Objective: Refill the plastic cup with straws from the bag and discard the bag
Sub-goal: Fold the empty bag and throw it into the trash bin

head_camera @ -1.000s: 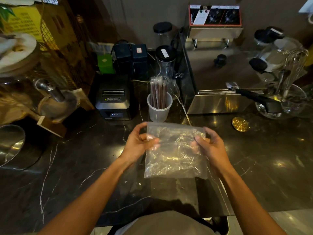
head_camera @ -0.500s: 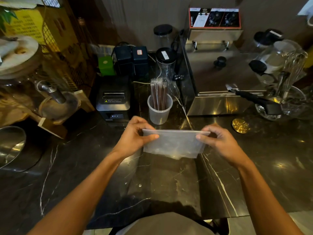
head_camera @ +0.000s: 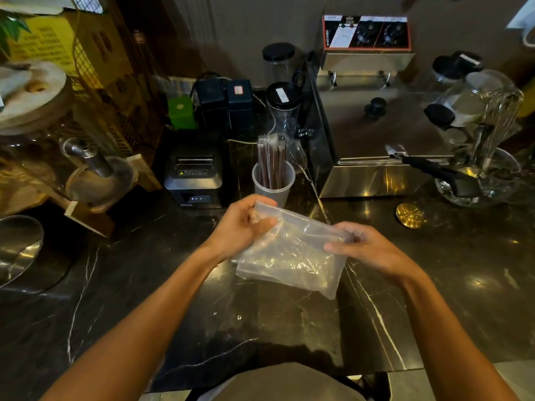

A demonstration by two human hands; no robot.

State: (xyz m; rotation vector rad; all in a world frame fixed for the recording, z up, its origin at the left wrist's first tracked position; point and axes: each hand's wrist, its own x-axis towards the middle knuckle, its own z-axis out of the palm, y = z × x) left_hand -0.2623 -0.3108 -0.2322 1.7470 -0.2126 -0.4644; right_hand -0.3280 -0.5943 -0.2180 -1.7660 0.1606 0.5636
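A clear plastic bag (head_camera: 292, 253) hangs folded over itself above the dark marble counter (head_camera: 173, 299), with nothing visible inside it. My left hand (head_camera: 240, 227) pinches its upper left corner, and my right hand (head_camera: 362, 247) grips its right edge. Just behind the bag stands a translucent plastic cup (head_camera: 273, 185) holding several brown straws (head_camera: 272, 160) in clear wrappers, upright.
A black receipt printer (head_camera: 195, 175) stands left of the cup, a steel appliance (head_camera: 373, 146) right of it. A gold round lid (head_camera: 409, 215) lies on the counter at right. Glass jars and a whisk (head_camera: 492, 123) crowd the far right; a steel bowl (head_camera: 17, 250) sits at left.
The bag went from spread flat, to folded into a narrow strip, to folded and tilted down to the right. My hands moved closer together and my left hand rose toward the cup.
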